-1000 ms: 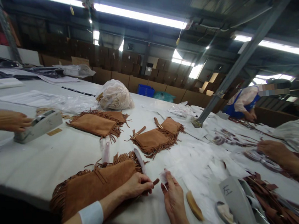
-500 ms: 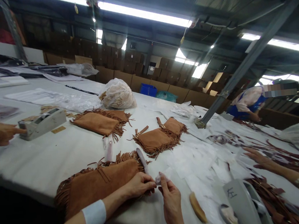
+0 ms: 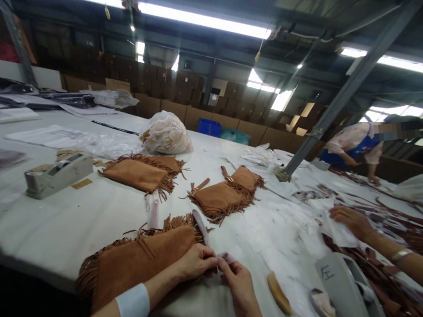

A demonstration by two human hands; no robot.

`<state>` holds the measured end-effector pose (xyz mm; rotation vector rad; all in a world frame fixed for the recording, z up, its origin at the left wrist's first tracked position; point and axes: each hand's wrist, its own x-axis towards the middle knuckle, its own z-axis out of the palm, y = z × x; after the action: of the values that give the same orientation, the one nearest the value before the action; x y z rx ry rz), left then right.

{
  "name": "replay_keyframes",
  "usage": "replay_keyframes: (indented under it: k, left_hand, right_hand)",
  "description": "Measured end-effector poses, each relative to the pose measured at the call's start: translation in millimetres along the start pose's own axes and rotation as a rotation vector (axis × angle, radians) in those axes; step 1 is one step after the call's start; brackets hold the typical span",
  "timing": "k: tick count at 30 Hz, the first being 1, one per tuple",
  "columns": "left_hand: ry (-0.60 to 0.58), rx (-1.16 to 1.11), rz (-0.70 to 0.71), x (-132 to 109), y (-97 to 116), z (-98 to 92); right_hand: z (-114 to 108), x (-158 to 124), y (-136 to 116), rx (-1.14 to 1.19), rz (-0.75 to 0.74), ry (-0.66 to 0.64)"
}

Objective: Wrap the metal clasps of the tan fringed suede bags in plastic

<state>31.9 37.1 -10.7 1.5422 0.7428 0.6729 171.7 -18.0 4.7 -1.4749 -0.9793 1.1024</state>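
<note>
A brown suede bag with fringed edges (image 3: 142,259) lies flat in front of me, with my left forearm across its lower right part. At its right end my left hand (image 3: 198,261) is closed in a pinch, and what lies between its fingertips is hidden. My right hand (image 3: 239,281) meets it, thumb and fingers closed on a small piece of whitish wrapping (image 3: 227,257). Just above my hands a pale wrapped strip (image 3: 200,226) rests at the bag's fringe. Another wrapped strip (image 3: 152,212) sticks out behind the bag.
More fringed bags (image 3: 217,198) lie farther back, near a tape dispenser (image 3: 60,175) and a stuffed plastic bag (image 3: 166,133). Right of my hands are a curved tan piece (image 3: 279,293) and a grey dispenser (image 3: 342,286). A co-worker's hand (image 3: 354,221) holds white sheets over brown straps.
My right hand has shifted slightly left, against my left fingertips. A co-worker's hand has left the tape dispenser. The co-worker's hand at right has moved left and now holds white sheets.
</note>
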Motion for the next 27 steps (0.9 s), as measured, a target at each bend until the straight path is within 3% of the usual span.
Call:
replay_keyframes:
  k: [5, 11, 15, 23, 27]
  left_hand:
    - [0.048, 0.197, 0.103, -11.3, 10.3, -7.6]
    - [0.009, 0.853, 0.241, -37.8, 24.5, -20.3]
    - [0.025, 0.768, 0.199, -34.2, 24.0, -19.9]
    - [0.100, 0.561, 0.146, -25.1, 12.4, -22.9]
    - [0.118, 0.485, 0.106, -23.9, 11.7, -25.3]
  right_hand:
    - [-4.2, 5.6, 11.6, 0.008, -0.061, 0.047]
    - [-6.6, 8.5, 10.8, -0.040, -0.134, 0.132]
    - [1.5, 8.1, 0.4, -0.009, -0.189, 0.140]
    - [23.1, 4.6, 27.2, -0.105, -0.166, -0.025]
    - [21.8, 7.6, 18.6, -0.092, -0.162, -0.007]
